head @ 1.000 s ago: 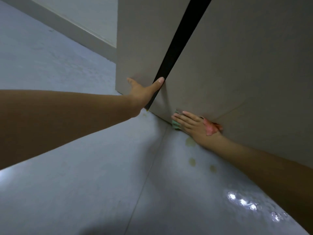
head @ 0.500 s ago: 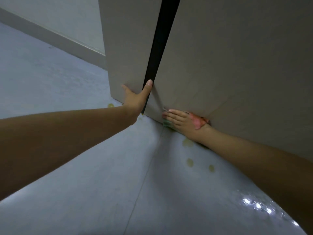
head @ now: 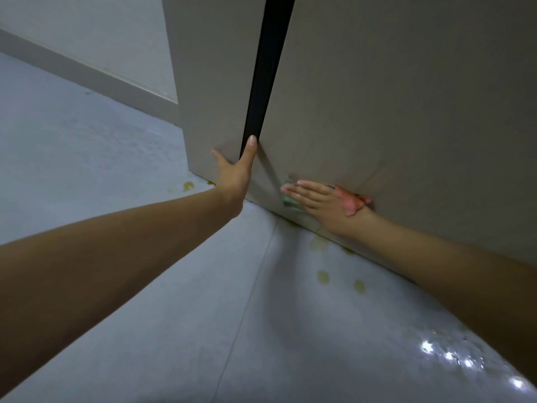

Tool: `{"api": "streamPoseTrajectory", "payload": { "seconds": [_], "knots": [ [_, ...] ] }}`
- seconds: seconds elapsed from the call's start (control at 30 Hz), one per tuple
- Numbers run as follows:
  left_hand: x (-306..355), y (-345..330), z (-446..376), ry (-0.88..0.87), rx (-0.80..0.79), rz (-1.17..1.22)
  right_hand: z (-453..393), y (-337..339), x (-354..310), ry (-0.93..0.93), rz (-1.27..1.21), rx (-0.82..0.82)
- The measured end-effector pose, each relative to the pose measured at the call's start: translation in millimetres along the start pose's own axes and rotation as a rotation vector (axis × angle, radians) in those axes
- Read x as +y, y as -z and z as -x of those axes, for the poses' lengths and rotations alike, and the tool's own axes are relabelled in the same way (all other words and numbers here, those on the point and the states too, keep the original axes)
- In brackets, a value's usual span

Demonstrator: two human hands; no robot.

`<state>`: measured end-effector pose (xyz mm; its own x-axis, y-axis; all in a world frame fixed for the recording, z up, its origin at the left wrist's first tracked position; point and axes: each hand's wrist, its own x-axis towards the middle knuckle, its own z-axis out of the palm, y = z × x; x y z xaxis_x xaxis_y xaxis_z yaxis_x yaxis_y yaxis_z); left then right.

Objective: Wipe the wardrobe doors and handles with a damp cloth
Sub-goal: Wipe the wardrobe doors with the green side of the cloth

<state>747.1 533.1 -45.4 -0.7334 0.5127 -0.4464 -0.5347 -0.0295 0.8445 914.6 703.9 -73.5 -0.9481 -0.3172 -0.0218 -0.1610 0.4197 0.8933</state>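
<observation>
Right grip [head: 322,200] presses cloth [head: 289,200] flat-fingered on door [head: 406,112]; left grip [head: 234,175] spread on door edge.

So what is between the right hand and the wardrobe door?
In the head view, a cloth, green at one end and pink at the other, lies between the flat right hand and the right wardrobe door.
</observation>
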Motion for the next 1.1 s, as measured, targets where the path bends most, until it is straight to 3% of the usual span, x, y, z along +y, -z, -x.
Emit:
{"api": "streamPoseTrajectory", "payload": {
  "seconds": [0.03,0.1,0.2,0.3,0.37,0.6,0.67,0.8,0.87,0.93,1.0,1.1],
  "knots": [
    [0.0,-0.4,-0.2,0.013,-0.01,-0.006,-2.9,2.3,16.4,0.066,-0.119,0.027],
    [-0.8,-0.2,0.1,0.019,-0.028,-0.025,2.8,6.1,30.8,-0.008,-0.236,0.126],
    [-0.9,0.3,0.1,0.022,-0.021,0.007,1.7,22.9,32.1,-0.108,-0.577,0.087],
    [-2.3,0.4,-3.5,0.016,-0.012,0.028,-21.8,22.2,19.8,0.185,-0.485,-0.092],
    [-3.7,-1.8,-4.2,0.014,0.005,0.023,-30.8,25.9,26.4,0.224,-0.484,-0.091],
    [-1.7,-3.6,-5.0,0.048,0.018,0.061,-3.1,47.9,68.3,-0.216,-0.367,0.191],
    [0.5,-3.3,-3.2,0.046,0.026,0.088,-11.6,53.1,62.5,-0.198,-0.306,0.128],
    [1.2,-1.5,1.3,0.04,0.006,0.098,-44.5,51.1,40.8,0.006,-0.409,-0.083],
    [1.0,-1.8,1.9,0.035,0.011,0.103,-50.3,45.6,39.2,0.047,-0.332,-0.064],
    [1.6,-2.7,1.2,0.039,0.005,0.092,-42.5,54.0,52.0,-0.058,-0.372,-0.064],
    [2.6,-2.1,0.5,0.047,-0.001,0.095,-32.8,58.5,67.4,-0.241,-0.35,0.109],
    [3.8,0.7,-0.6,0.057,-0.004,0.112,-34.4,69.0,84.3,-0.421,-0.217,0.212]
  ]
}}
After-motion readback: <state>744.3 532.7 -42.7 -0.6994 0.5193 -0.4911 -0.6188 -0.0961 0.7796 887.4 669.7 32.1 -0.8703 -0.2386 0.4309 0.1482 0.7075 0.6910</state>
